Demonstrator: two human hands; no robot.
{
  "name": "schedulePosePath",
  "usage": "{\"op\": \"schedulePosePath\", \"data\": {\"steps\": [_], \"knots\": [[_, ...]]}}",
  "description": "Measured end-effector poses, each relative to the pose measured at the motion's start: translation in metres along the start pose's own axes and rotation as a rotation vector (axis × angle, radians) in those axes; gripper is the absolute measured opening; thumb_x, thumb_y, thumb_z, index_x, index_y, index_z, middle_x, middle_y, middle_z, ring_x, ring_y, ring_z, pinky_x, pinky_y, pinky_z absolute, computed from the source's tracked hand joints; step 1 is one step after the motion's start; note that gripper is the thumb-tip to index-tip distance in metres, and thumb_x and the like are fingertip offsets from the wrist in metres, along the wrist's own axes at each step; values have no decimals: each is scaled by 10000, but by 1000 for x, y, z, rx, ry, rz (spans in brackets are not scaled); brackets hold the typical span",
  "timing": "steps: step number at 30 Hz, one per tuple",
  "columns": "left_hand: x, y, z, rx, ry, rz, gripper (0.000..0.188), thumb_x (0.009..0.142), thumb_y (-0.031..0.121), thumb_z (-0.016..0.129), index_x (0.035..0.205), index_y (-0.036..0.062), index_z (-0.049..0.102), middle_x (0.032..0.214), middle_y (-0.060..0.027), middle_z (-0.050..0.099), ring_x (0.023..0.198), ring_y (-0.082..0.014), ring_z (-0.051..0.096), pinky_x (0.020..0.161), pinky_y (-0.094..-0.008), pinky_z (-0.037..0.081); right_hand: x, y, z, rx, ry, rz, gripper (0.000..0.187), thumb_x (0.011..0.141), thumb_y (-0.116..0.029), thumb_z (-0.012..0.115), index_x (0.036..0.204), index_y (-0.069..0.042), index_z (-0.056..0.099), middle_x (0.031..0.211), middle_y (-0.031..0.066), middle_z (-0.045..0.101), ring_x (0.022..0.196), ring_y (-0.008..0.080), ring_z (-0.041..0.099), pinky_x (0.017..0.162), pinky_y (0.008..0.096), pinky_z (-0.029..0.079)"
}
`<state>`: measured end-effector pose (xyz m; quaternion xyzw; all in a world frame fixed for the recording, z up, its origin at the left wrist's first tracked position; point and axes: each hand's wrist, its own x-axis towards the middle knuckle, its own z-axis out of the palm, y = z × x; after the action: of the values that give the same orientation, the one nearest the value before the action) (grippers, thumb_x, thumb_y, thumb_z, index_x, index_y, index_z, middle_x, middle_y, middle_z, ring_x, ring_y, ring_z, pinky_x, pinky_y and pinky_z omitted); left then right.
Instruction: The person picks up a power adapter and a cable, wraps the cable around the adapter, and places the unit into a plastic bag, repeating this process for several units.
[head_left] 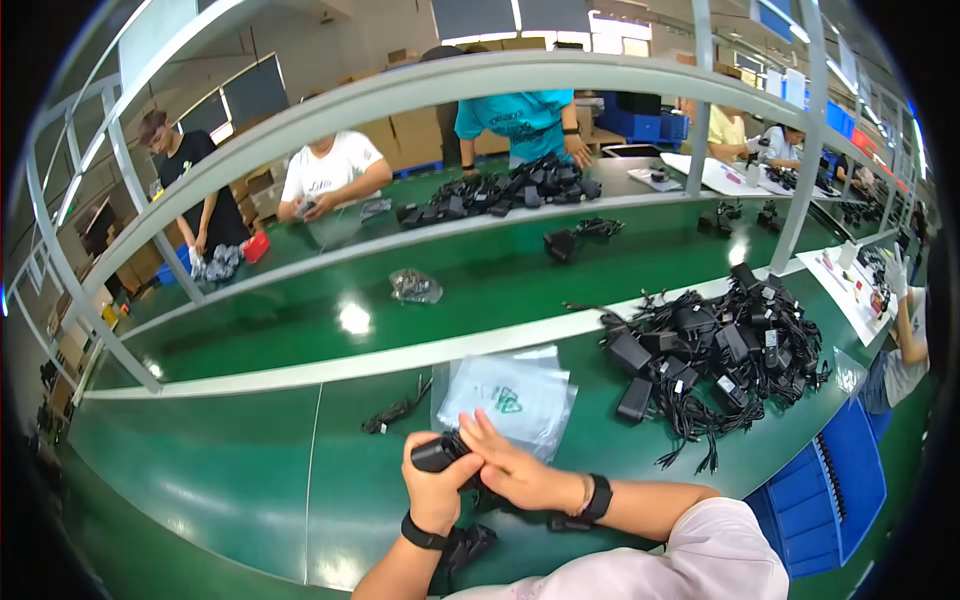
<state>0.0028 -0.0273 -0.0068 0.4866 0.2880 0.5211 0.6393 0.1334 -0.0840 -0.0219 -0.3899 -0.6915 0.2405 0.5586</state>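
My left hand [435, 490] is closed around a black power adapter [432, 456] above the near bench. Against its right side lies my right hand [525, 478], with the fingers stretched out and the palm toward the adapter's dark cable, which is partly hidden between the hands. Just beyond them is a stack of clear plastic bags [500, 390] with a green printed mark. Another black adapter [472, 546] rests on the bench beside my left wrist. A dark piece [570, 522] shows under my right wrist. Left of the bags lies a black cable [392, 410].
A large heap of black adapters with cables [735, 345] covers the bench's right side. A white rail [350, 370] separates the bench from the green conveyor [480, 290], which carries a bagged item [415, 286]. Blue crates [825, 490] stand at right. Several people work across the line.
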Motion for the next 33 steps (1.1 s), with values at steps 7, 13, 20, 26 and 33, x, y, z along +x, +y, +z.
{"op": "schedulePosePath", "data": {"steps": [7,13,20,26,33], "knots": [[14,26,-22,348,183,629,579,563,-33,804,990,52,422,823,-89,583,710,-176,592,653,-302,513,31,-38,-41,-91,-439,767,449,928,-270,460,1313,-51,388,1175,169,554,1035,271,571,885,335,444],[4,23,-19,411,-84,854,582,575,-40,794,986,60,395,851,-149,596,759,-214,612,670,-327,518,8,-12,-8,1111,-139,1103,334,912,-269,495,1129,-18,533,918,118,639,762,185,629,667,290,518],[5,28,-24,308,-62,752,579,582,-63,770,998,57,385,850,-139,577,781,-222,606,687,-340,517,-2,21,2,559,-169,1079,312,927,-280,479,1052,-4,554,749,48,599,580,138,574,587,271,513],[14,23,-30,99,131,523,607,573,-93,760,1026,45,379,843,-114,558,792,-228,609,726,-357,516,21,-10,-1,989,-128,950,362,937,-324,438,1009,16,537,771,91,610,627,177,591,583,286,507],[7,9,-16,268,-265,837,635,613,-68,754,1056,84,326,878,-148,585,795,-252,600,718,-393,514,13,0,-14,1457,-219,1000,296,940,-241,449,1082,11,512,913,101,621,800,175,610,692,312,512]]}}
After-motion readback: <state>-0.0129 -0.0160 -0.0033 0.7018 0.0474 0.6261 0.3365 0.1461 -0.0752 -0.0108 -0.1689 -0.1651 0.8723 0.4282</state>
